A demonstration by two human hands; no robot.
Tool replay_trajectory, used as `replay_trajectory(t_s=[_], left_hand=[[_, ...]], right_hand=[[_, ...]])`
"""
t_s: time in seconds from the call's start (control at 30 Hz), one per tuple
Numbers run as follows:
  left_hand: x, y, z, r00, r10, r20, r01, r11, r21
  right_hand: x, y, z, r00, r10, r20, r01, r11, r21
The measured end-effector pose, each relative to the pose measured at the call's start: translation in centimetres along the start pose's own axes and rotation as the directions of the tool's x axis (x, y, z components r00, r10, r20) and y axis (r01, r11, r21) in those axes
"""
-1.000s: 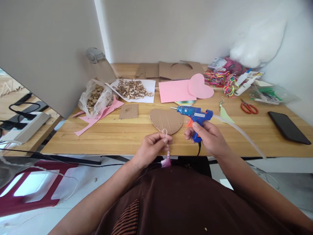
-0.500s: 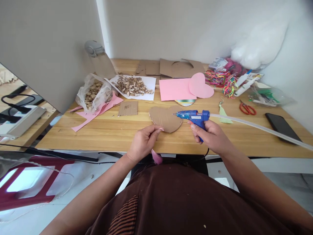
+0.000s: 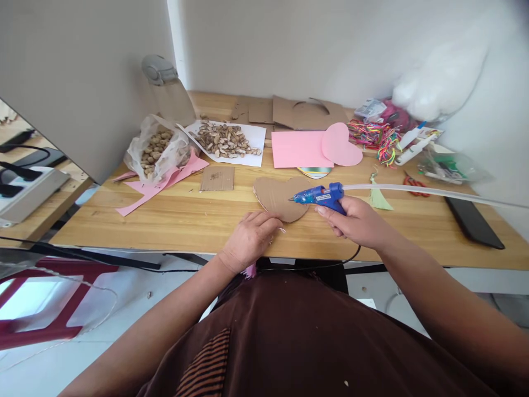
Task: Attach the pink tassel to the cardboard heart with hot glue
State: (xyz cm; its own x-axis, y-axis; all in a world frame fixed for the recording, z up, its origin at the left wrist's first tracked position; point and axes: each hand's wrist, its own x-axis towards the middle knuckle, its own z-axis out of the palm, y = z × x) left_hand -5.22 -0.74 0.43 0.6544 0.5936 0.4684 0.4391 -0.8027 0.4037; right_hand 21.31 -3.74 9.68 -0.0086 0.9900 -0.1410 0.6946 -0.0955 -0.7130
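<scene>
A cardboard heart (image 3: pixel 275 196) lies flat near the table's front edge. My right hand (image 3: pixel 357 220) is wrapped round the handle of a blue glue gun (image 3: pixel 320 197), its nozzle over the right part of the heart and a long clear glue stick (image 3: pixel 413 193) running out of its back. At the heart's lower left edge, my left hand (image 3: pixel 250 237) is closed on a pink tassel (image 3: pixel 249 271), which hangs below the hand; a thin white loop of string pokes out by the fingertips.
Pink paper and a pink heart (image 3: pixel 341 144) lie behind. Peanuts (image 3: pixel 225 139) on white paper and a bag of nuts (image 3: pixel 157 151) are at left. Colourful threads (image 3: pixel 376 138), a green tassel (image 3: pixel 379 196), red scissors (image 3: pixel 415 184) and a phone (image 3: pixel 473 220) are at right.
The glue gun has moved slightly left and its nozzle is lower over the heart. My left hand has turned palm down, and the tassel has swung left beneath it.
</scene>
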Motion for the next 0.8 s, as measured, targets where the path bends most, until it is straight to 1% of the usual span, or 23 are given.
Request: replay_trajectory(t_s=[0.1,0.2,0.37,0.43,0.57,0.8], left_hand=[[0.0,0.0,0.1,1.000,-0.026,-0.005,0.026,1.000,-0.007],[0.0,0.1,0.0,0.999,-0.046,-0.002,0.046,0.999,-0.022],[0.1,0.3,-0.2,0.999,-0.043,-0.013,0.042,0.999,-0.023],[0.1,0.3,-0.2,0.999,-0.038,-0.013,0.037,0.999,-0.024],[0.2,0.2,-0.2,0.999,-0.050,-0.006,0.050,0.999,-0.008],[0.2,0.2,-0.1,0.999,-0.053,0.005,0.053,0.999,-0.003]], right_hand=[[0.4,-0.1,-0.2,1.000,-0.028,-0.007,0.028,0.997,-0.065],[0.6,0.0,-0.4,0.998,-0.067,0.009,0.068,0.994,-0.088],[1.0,-0.1,-0.6,0.999,-0.027,0.020,0.030,0.987,-0.156],[1.2,-0.2,-0.6,0.999,-0.029,0.015,0.031,0.986,-0.166],[1.5,-0.5,-0.6,0.995,-0.094,0.020,0.096,0.981,-0.170],[1.8,-0.8,-0.6,0.995,-0.097,0.013,0.098,0.974,-0.206]])
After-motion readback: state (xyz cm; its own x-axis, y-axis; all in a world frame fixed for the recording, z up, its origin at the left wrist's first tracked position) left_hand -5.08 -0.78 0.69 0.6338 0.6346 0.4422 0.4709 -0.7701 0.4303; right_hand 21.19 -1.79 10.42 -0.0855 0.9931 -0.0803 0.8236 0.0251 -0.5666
